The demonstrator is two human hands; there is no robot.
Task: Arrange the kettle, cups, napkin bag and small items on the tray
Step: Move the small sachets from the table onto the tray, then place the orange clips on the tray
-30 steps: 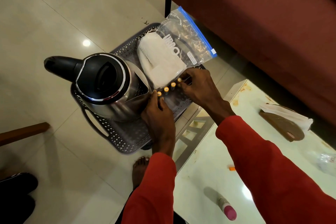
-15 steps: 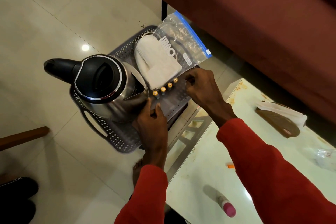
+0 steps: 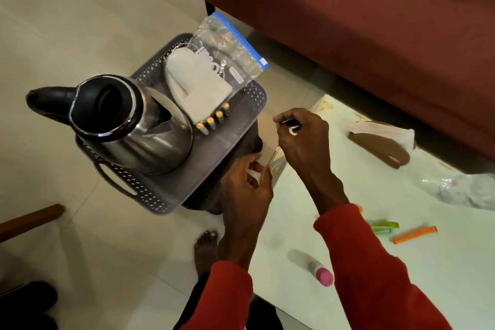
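Observation:
A grey perforated tray (image 3: 214,163) rests on a dark stool. On it stand a steel kettle (image 3: 128,126) with a black lid and handle, a zip napkin bag (image 3: 214,69) with white cloth inside, and a row of several yellow-tipped batteries (image 3: 213,120) along the bag's near edge. Both hands are off the tray, just right of its near corner. My left hand (image 3: 246,187) is curled around a thin stick (image 3: 273,155) and a scrap of white. My right hand (image 3: 302,142) pinches a small white item (image 3: 293,129). No cups are in view.
The white table (image 3: 348,222) at right carries a pink-capped bottle (image 3: 321,273), an orange clip (image 3: 413,233), a green clip (image 3: 384,226), crumpled plastic (image 3: 466,190) and a brown object with tissue (image 3: 380,147). A red sofa (image 3: 348,21) runs behind; a bare foot (image 3: 205,246) is below.
Both hands have left the row of batteries and pulled back right, off the tray. They now hold small white items between them. The batteries stay lined up.

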